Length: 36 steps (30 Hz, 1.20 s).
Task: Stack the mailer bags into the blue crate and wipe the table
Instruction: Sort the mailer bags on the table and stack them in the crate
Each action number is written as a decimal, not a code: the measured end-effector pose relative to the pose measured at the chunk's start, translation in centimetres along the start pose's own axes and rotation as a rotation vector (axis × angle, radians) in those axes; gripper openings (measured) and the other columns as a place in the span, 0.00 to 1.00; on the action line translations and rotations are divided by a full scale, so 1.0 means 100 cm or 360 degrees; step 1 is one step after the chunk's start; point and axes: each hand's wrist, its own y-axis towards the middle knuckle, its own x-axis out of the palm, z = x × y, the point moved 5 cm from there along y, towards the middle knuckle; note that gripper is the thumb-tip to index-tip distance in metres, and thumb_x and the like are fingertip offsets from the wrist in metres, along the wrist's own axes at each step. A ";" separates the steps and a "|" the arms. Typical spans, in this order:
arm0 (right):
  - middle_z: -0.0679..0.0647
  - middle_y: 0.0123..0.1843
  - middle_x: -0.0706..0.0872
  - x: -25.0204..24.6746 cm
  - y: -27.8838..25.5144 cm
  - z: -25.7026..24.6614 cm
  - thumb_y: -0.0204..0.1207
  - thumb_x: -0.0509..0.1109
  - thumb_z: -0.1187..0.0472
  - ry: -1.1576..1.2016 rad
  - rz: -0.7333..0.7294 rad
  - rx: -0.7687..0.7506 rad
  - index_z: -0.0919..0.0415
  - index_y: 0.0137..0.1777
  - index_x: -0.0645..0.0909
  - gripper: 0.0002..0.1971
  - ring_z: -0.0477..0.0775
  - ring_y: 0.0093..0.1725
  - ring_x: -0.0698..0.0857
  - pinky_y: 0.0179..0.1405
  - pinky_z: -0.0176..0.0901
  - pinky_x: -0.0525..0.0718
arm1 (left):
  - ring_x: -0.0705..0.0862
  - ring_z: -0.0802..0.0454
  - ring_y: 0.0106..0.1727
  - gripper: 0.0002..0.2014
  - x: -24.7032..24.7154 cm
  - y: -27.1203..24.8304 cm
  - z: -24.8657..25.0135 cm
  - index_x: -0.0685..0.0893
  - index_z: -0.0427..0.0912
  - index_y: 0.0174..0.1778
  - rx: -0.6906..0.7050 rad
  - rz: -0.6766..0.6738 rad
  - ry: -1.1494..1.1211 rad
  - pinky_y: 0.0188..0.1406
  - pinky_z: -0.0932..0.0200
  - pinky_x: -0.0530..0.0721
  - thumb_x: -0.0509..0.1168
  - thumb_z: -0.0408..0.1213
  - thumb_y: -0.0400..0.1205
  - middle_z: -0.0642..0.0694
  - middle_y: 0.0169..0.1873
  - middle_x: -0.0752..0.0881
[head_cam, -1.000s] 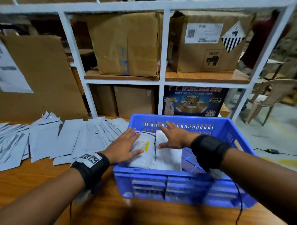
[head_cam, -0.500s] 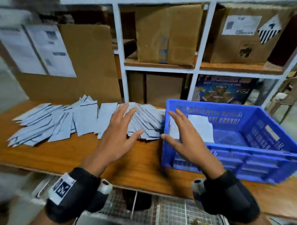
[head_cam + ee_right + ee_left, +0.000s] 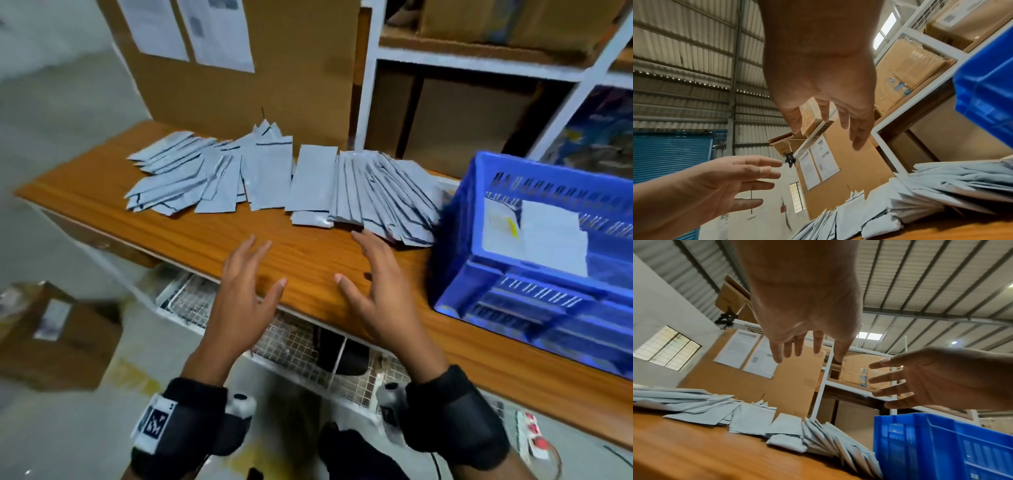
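Note:
Several grey mailer bags (image 3: 274,178) (image 3: 785,428) (image 3: 941,191) lie fanned across the back of the wooden table (image 3: 205,240). The blue crate (image 3: 534,260) (image 3: 941,446) stands at the table's right and holds a couple of white mailer bags (image 3: 548,240). My left hand (image 3: 246,277) (image 3: 803,344) hovers over the table's front edge with fingers spread, holding nothing. My right hand (image 3: 373,270) (image 3: 830,123) hovers beside it, fingers spread, fingertips just short of the nearest bags by the crate. Both hands are empty.
A white shelf frame (image 3: 363,78) with cardboard boxes stands behind the table. A large cardboard sheet (image 3: 274,75) with papers leans behind the bags. A brown box (image 3: 58,339) sits on the floor at left. A wire rack (image 3: 291,342) lies under the table.
Both hands have left the crate and swung left to the table in front of the bag pile. The head view has turned left and down.

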 end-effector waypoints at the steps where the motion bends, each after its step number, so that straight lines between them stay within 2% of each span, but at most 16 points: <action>1: 0.49 0.82 0.66 0.007 0.009 0.000 0.76 0.67 0.40 0.0009 -0.0012 0.0008 0.46 0.82 0.63 0.35 0.52 0.77 0.71 0.68 0.62 0.80 | 0.60 0.54 0.82 0.29 -0.002 0.006 -0.009 0.67 0.53 0.81 -0.0022 0.0001 0.0000 0.66 0.76 0.66 0.65 0.49 0.83 0.51 0.83 0.60; 4: 0.49 0.81 0.67 0.030 0.042 0.005 0.78 0.70 0.45 0.0014 -0.0025 0.0024 0.46 0.81 0.63 0.33 0.50 0.77 0.71 0.68 0.61 0.80 | 0.61 0.51 0.82 0.28 -0.007 0.035 -0.038 0.70 0.52 0.80 -0.0098 0.0020 -0.0005 0.74 0.51 0.68 0.66 0.48 0.83 0.51 0.83 0.62; 6: 0.48 0.82 0.65 0.046 0.067 0.011 0.78 0.68 0.42 -0.0008 -0.0057 0.0039 0.43 0.81 0.63 0.33 0.50 0.78 0.69 0.69 0.61 0.80 | 0.61 0.51 0.82 0.27 -0.008 0.061 -0.056 0.71 0.52 0.79 -0.0137 0.0033 -0.0012 0.76 0.46 0.67 0.67 0.47 0.83 0.50 0.82 0.63; 10: 0.47 0.83 0.62 0.072 0.124 0.023 0.78 0.69 0.44 -0.0034 -0.0134 0.0123 0.44 0.82 0.62 0.33 0.50 0.79 0.67 0.73 0.59 0.77 | 0.62 0.52 0.81 0.25 -0.005 0.117 -0.086 0.71 0.55 0.78 -0.0205 -0.0011 0.0017 0.76 0.48 0.68 0.66 0.48 0.84 0.53 0.81 0.64; 14: 0.51 0.81 0.67 0.087 0.182 0.033 0.79 0.72 0.49 -0.0036 -0.0110 0.0145 0.50 0.81 0.64 0.33 0.52 0.78 0.70 0.75 0.57 0.74 | 0.66 0.52 0.80 0.25 0.005 0.180 -0.113 0.74 0.51 0.77 -0.0185 -0.0061 0.0036 0.78 0.48 0.69 0.66 0.48 0.84 0.50 0.79 0.69; 17: 0.52 0.81 0.68 0.098 0.222 0.045 0.80 0.71 0.47 -0.0050 -0.0110 0.0234 0.52 0.82 0.64 0.33 0.54 0.77 0.71 0.75 0.56 0.75 | 0.69 0.53 0.78 0.23 0.012 0.226 -0.132 0.75 0.50 0.75 -0.0151 -0.0096 0.0015 0.77 0.51 0.70 0.66 0.47 0.84 0.50 0.77 0.72; 19: 0.53 0.81 0.69 0.105 0.247 0.051 0.80 0.70 0.47 -0.0099 -0.0087 0.0307 0.53 0.82 0.63 0.33 0.54 0.76 0.72 0.75 0.52 0.74 | 0.73 0.53 0.74 0.21 0.016 0.254 -0.143 0.77 0.49 0.74 -0.0184 -0.0083 -0.0054 0.73 0.51 0.75 0.66 0.45 0.84 0.50 0.74 0.75; 22: 0.56 0.79 0.71 0.113 0.280 0.057 0.80 0.69 0.48 -0.0184 -0.0038 0.0404 0.58 0.82 0.64 0.33 0.56 0.77 0.71 0.74 0.47 0.70 | 0.81 0.51 0.62 0.17 0.022 0.296 -0.162 0.81 0.45 0.69 -0.0274 0.0016 -0.0213 0.63 0.47 0.83 0.68 0.41 0.84 0.48 0.63 0.81; 26: 0.61 0.72 0.77 0.128 0.316 0.073 0.80 0.69 0.50 -0.0373 -0.0018 0.0603 0.64 0.76 0.71 0.28 0.60 0.72 0.74 0.71 0.47 0.71 | 0.85 0.46 0.53 0.10 0.038 0.345 -0.192 0.84 0.44 0.59 -0.0497 -0.0006 -0.0384 0.57 0.45 0.85 0.68 0.40 0.83 0.44 0.52 0.86; 29: 0.64 0.64 0.80 0.147 0.331 0.091 0.79 0.66 0.49 -0.0647 -0.0071 0.0788 0.63 0.65 0.77 0.21 0.64 0.64 0.77 0.65 0.51 0.75 | 0.84 0.42 0.55 0.06 0.056 0.373 -0.212 0.83 0.41 0.52 -0.0677 -0.0105 -0.0438 0.55 0.54 0.80 0.68 0.39 0.82 0.44 0.49 0.86; 31: 0.64 0.64 0.79 0.160 0.335 0.097 0.79 0.64 0.48 -0.0758 -0.0093 0.0910 0.62 0.63 0.77 0.20 0.66 0.64 0.76 0.64 0.53 0.75 | 0.82 0.44 0.58 0.11 0.066 0.385 -0.220 0.82 0.38 0.54 -0.0804 -0.0210 -0.0420 0.54 0.58 0.74 0.68 0.41 0.82 0.45 0.52 0.84; 33: 0.65 0.67 0.76 0.168 0.336 0.100 0.79 0.64 0.46 -0.0816 -0.0059 0.1033 0.61 0.66 0.76 0.22 0.67 0.66 0.74 0.66 0.55 0.74 | 0.79 0.49 0.56 0.18 0.079 0.391 -0.232 0.80 0.36 0.58 -0.0899 -0.0302 -0.0491 0.55 0.61 0.73 0.70 0.45 0.81 0.48 0.53 0.80; 35: 0.66 0.70 0.74 0.170 0.337 0.100 0.79 0.65 0.44 -0.0828 0.0029 0.1139 0.61 0.68 0.74 0.25 0.68 0.68 0.72 0.67 0.57 0.75 | 0.80 0.49 0.56 0.29 0.090 0.395 -0.243 0.79 0.35 0.58 -0.0952 -0.0289 -0.0571 0.60 0.58 0.77 0.74 0.56 0.73 0.49 0.54 0.80; 36: 0.66 0.70 0.73 0.171 0.339 0.100 0.79 0.66 0.44 -0.0833 0.0078 0.1185 0.61 0.69 0.73 0.26 0.69 0.69 0.72 0.66 0.58 0.75 | 0.83 0.46 0.56 0.36 0.094 0.399 -0.249 0.80 0.36 0.59 -0.0945 -0.0254 -0.0576 0.61 0.53 0.81 0.74 0.62 0.66 0.47 0.55 0.83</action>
